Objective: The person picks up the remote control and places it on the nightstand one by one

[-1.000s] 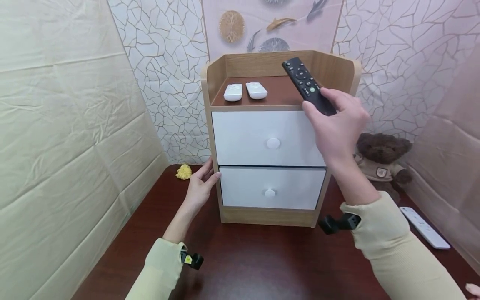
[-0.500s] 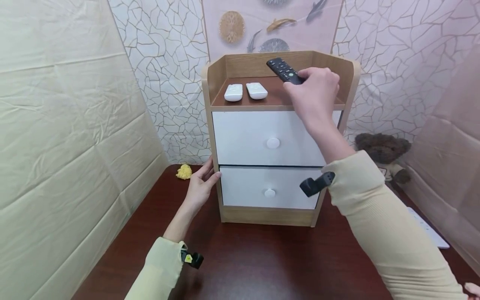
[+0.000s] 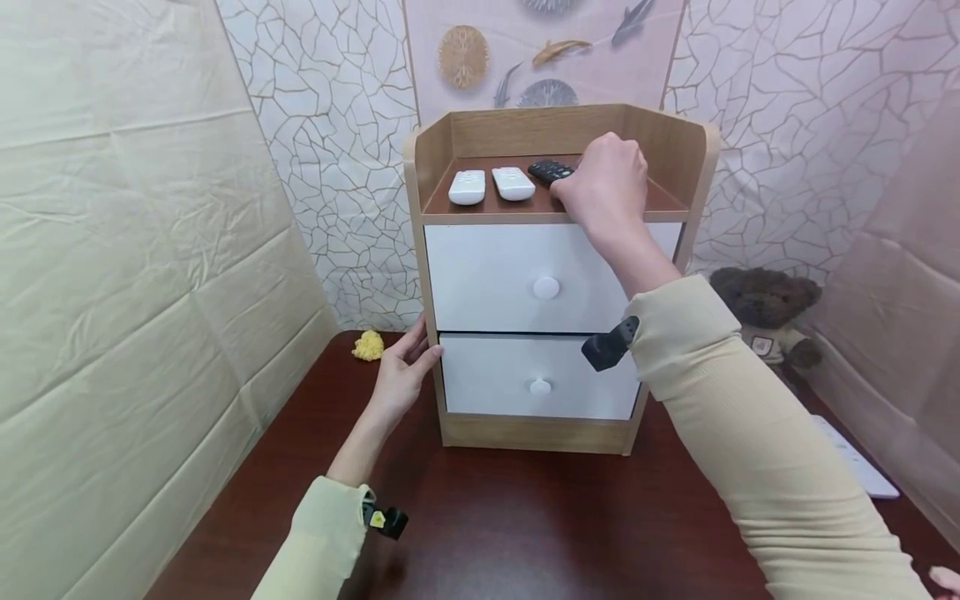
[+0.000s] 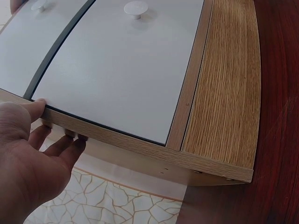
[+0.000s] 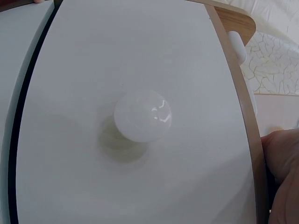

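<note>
A small wood-edged cabinet (image 3: 536,431) with two white drawers stands on the dark red-brown table. My left hand (image 3: 399,375) rests on its left side, thumb on the front edge and fingertips (image 4: 80,138) against the side panel. On the cabinet's brown top, my right hand (image 3: 609,187) holds a black remote control (image 3: 547,171), whose near end is hidden behind the hand. The remote lies low at the top surface, just right of two white remotes, one at left (image 3: 467,187) and one nearer (image 3: 513,183). In the right wrist view, part of the right hand (image 5: 282,172) shows beyond the cabinet's top edge.
Raised wooden walls enclose the top's back and sides. A round white knob (image 5: 142,115) sticks out from the upper drawer. At right are a brown teddy bear (image 3: 765,300) and a long white object (image 3: 858,462); a yellow fluffy thing (image 3: 368,345) lies at left.
My right hand has moved left and away from me with the black remote, bringing it from above the cabinet's right side down to the top beside the white remotes. The left hand has stayed put.
</note>
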Action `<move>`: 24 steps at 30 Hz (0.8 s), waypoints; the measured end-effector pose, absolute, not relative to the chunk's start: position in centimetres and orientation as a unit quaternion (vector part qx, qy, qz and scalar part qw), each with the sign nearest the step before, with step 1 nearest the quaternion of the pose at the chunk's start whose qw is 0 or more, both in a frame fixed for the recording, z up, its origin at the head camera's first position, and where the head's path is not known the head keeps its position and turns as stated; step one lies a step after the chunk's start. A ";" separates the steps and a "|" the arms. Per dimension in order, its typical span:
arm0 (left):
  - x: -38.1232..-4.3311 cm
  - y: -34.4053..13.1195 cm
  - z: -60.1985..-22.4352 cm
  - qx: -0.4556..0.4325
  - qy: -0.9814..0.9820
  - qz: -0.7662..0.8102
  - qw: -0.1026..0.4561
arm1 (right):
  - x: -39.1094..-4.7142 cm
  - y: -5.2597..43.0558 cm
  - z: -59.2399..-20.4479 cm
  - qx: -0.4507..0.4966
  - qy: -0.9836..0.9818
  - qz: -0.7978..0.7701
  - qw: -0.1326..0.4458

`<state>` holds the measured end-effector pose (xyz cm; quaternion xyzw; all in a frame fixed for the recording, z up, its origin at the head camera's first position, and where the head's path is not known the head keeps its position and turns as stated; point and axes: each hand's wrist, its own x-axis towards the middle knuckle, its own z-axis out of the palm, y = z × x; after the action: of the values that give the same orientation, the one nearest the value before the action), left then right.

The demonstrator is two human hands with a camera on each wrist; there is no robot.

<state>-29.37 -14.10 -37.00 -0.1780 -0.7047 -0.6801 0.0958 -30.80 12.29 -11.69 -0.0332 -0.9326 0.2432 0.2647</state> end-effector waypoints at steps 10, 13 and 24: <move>-29.3 -14.3 -37.1 -0.190 -0.708 -0.673 0.098 | -29.8 12.4 -11.7 -0.003 -0.939 0.243 0.242; -29.4 -14.3 -37.2 -0.189 -0.708 -0.673 0.099 | -28.9 12.8 -11.6 0.017 -0.940 0.252 0.228; -29.3 -14.2 -37.3 -0.184 -0.709 -0.674 0.098 | -26.9 13.2 -11.8 0.051 -0.947 0.249 0.198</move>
<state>-29.34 -14.22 -37.26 -0.1836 -0.7089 -0.6738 0.0984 -26.93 13.24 -11.77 0.0510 -0.9465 0.2494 0.1982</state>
